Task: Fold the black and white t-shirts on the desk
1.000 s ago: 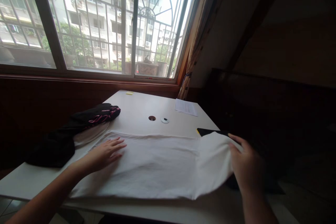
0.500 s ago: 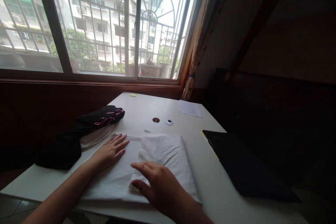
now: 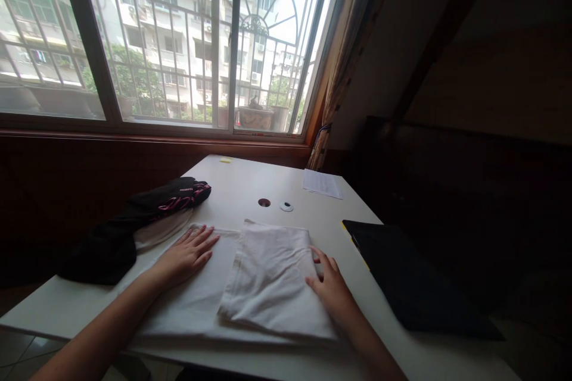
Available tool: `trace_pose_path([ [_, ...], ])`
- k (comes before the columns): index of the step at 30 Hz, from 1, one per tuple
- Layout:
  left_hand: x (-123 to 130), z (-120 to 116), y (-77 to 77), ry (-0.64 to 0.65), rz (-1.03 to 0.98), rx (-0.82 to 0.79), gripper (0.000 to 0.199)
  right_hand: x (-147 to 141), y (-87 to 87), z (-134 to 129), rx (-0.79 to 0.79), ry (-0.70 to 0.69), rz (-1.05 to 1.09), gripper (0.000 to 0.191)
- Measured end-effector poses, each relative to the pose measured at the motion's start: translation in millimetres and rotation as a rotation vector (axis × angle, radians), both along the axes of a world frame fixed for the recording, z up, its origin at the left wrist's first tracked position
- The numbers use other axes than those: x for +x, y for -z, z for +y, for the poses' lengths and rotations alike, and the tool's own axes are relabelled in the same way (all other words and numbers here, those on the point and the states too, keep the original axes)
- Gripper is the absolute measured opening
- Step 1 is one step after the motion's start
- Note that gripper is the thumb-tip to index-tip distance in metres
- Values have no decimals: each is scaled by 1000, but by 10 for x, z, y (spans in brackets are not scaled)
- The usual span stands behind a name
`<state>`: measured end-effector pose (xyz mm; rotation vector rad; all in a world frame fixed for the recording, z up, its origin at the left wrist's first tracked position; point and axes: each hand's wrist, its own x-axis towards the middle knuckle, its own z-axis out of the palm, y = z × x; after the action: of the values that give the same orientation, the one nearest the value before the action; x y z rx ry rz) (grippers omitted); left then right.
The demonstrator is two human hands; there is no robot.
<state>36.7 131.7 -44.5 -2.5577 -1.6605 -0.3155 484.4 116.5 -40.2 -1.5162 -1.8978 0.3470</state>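
Note:
A white cloth garment (image 3: 272, 277) lies on the white table (image 3: 357, 309), its right part folded over toward the middle. My left hand (image 3: 190, 253) rests flat on the garment's left part, fingers spread. At the folded right edge is my right hand (image 3: 330, 283), thumb and fingers apart and lightly curved, the fingertips touching or just beside the cloth. I see no cloth pinched between them.
Dark clothing with pink lettering (image 3: 134, 229) lies at the table's left edge. A black folded item with a yellow edge (image 3: 411, 280) is on the right. Papers (image 3: 322, 183), a round cable hole (image 3: 264, 203) and its loose cover (image 3: 286, 206) are farther back, below the window.
My right hand has moved right, from the flap's left edge over the cloth to its right fold. My left hand stays flat in place.

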Motion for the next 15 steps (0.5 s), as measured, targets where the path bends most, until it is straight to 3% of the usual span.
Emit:
trace_pose_path([
  [3, 22, 4, 0, -15, 14, -20, 52, 79, -1, 55, -77, 18, 113, 67],
  [6, 109, 4, -37, -9, 2, -47, 54, 236, -7, 124, -30, 73, 142, 68],
  [10, 404, 14, -149, 63, -11, -95, 58, 557, -44, 244, 78, 146, 38, 64],
  [15, 903, 77, -272, 131, -3, -123, 59, 863, -173, 317, 203, 277, -211, 46],
])
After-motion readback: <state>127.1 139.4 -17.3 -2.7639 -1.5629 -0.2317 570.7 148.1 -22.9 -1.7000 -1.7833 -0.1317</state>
